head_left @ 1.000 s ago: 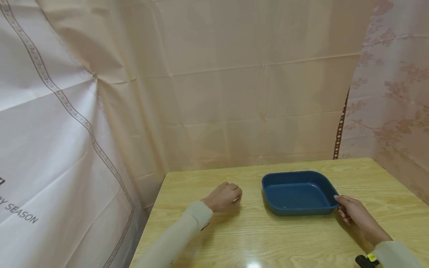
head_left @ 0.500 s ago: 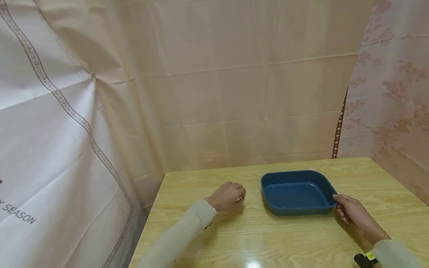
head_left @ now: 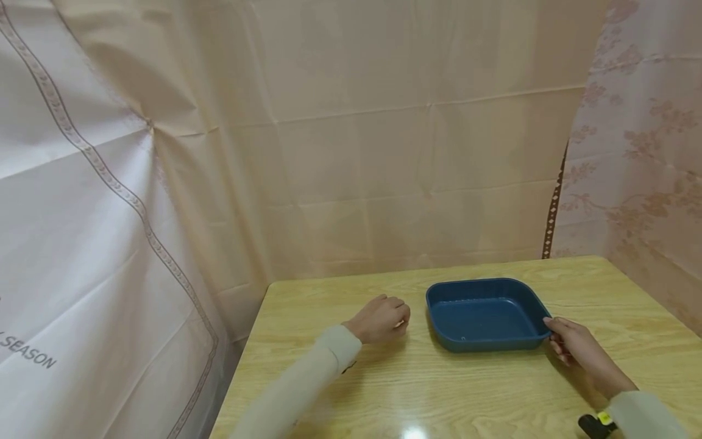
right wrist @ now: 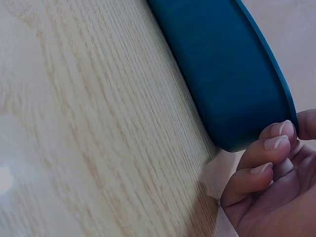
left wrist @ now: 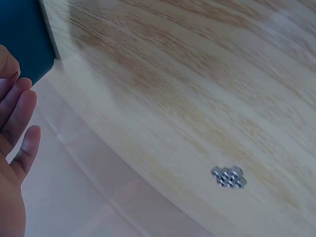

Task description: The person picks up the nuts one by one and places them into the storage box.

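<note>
A dark blue rectangular tray [head_left: 488, 345] stands on the wooden table, with nothing visible inside. My right hand [head_left: 576, 347] pinches its right rim; in the right wrist view the thumb is at the rim and curled fingers touch the tray's outer wall [right wrist: 222, 79]. To the left of the tray, my left hand [head_left: 382, 318] hovers above the table, knuckles up. Its thumb and index fingertip meet in the left wrist view, other fingers [left wrist: 23, 118] loosely bent; I cannot tell whether something small is between them. A cluster of small silvery hex nuts [left wrist: 228, 176] lies on the tabletop.
The light wooden table [head_left: 329, 292] has rounded far corners. Behind it hangs a beige cloth [head_left: 384, 152], with a white printed cloth [head_left: 99, 274] on the left and a floral one [head_left: 652, 183] on the right. A black device [head_left: 595, 425] sits at the right cuff.
My left hand has moved a little to the right, closer to the tray. The right hand keeps its grip on the rim; the whole head view has shifted slightly.
</note>
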`<state>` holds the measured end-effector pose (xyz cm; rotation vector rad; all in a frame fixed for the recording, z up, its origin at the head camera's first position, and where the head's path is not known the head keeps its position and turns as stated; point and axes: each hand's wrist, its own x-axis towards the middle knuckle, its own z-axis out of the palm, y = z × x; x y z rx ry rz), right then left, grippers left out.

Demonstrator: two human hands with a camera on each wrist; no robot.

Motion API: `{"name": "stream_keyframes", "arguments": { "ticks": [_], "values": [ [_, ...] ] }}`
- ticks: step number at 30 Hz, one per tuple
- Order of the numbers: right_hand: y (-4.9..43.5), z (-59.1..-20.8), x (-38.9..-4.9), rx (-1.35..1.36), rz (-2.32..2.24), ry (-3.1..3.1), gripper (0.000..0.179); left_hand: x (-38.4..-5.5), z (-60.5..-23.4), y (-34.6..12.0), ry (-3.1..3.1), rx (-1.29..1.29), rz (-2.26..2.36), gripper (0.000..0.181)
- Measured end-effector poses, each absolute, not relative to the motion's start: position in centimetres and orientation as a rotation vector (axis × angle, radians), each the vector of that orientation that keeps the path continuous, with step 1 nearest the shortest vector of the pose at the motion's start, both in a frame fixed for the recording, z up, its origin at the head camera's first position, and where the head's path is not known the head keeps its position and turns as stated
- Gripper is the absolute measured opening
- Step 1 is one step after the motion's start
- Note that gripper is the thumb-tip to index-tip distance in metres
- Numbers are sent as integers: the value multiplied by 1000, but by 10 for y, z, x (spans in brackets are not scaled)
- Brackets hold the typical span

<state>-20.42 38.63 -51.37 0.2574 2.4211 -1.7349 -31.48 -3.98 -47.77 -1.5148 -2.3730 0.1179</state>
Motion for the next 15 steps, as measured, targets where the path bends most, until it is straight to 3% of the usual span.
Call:
{"name": "stream_keyframes", "arguments": {
  "ticks": [15],
  "values": [
    [386, -513, -203, 247, -1766, 2438, 43, -318, -478, -32, -2370, -1510, 101, 5]
  ]
}}
